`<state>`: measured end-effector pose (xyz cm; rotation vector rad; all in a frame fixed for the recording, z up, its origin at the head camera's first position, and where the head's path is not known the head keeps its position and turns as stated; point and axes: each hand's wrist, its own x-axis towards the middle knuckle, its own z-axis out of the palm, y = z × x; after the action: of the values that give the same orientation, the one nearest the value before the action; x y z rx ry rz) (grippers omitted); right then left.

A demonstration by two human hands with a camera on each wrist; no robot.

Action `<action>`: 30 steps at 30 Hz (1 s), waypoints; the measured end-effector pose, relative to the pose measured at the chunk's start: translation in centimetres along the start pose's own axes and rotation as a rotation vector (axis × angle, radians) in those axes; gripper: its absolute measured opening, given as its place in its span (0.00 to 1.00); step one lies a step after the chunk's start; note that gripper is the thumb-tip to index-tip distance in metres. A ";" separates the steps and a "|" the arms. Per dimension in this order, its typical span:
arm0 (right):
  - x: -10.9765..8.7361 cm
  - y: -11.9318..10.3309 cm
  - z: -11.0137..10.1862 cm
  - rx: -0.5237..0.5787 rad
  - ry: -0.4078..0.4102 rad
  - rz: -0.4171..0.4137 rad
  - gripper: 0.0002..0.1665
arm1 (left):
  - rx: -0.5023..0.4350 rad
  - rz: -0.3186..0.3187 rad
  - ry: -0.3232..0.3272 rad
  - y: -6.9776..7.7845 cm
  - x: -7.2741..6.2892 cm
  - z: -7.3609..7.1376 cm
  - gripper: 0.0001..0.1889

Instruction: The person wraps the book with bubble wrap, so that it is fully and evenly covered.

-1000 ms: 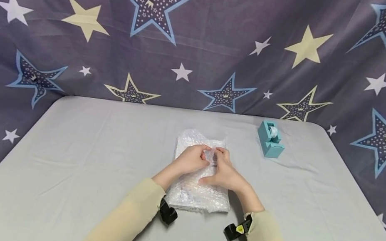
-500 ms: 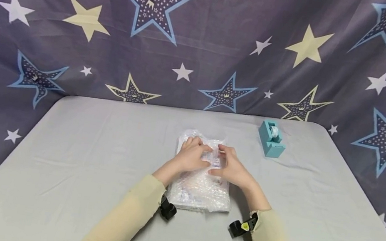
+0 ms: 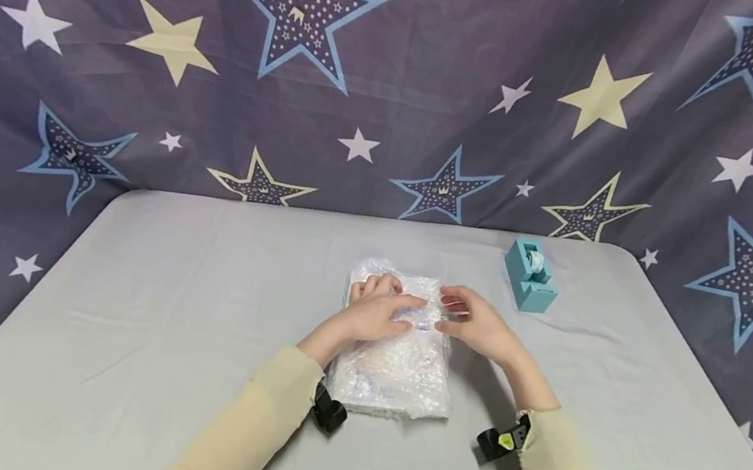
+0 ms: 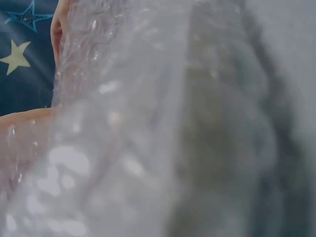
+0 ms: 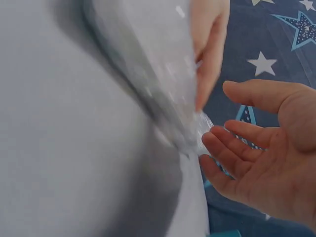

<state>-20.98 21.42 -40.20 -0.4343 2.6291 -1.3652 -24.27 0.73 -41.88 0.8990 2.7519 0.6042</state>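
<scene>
A flat rectangular package wrapped in bubble wrap (image 3: pixel 391 377) lies in the middle of the table. My left hand (image 3: pixel 371 315) rests on its upper part, index finger stretched across the wrap and the other fingers a little bent. By the package's right edge hovers my right hand (image 3: pixel 483 332), fingers spread and relaxed, holding nothing. The right wrist view shows the same right hand (image 5: pixel 276 153) palm visible, beside the far end of the wrap (image 5: pixel 173 98). Blurred bubble wrap (image 4: pixel 123 123) fills most of the left wrist view, and what lies inside is unclear.
A teal tape dispenser (image 3: pixel 531 277) with a roll of clear tape stands at the back right of the table. A grey cloth (image 3: pixel 174 301) covers the tabletop. Behind it hangs a dark curtain (image 3: pixel 391 48) with stars.
My right hand has moved right, away from the left hand, to the package's edge. The left hand's fingers have straightened and spread over the wrap. The package stays in place.
</scene>
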 end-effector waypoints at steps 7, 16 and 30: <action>-0.9 0.4 -3.0 -0.106 0.037 0.016 0.28 | -0.110 0.006 -0.032 -0.6 0.2 -0.1 0.25; -2.3 0.1 -6.4 -0.225 0.109 0.028 0.23 | -0.176 0.009 -0.030 -1.0 0.1 0.3 0.30; -2.8 1.8 -10.7 -0.395 0.396 0.090 0.17 | -0.079 0.055 0.056 -0.8 -0.9 0.8 0.27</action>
<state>-21.48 31.63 -35.53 -0.0853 3.2108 -0.9824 -23.72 -0.16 -42.96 0.9565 2.7384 0.7534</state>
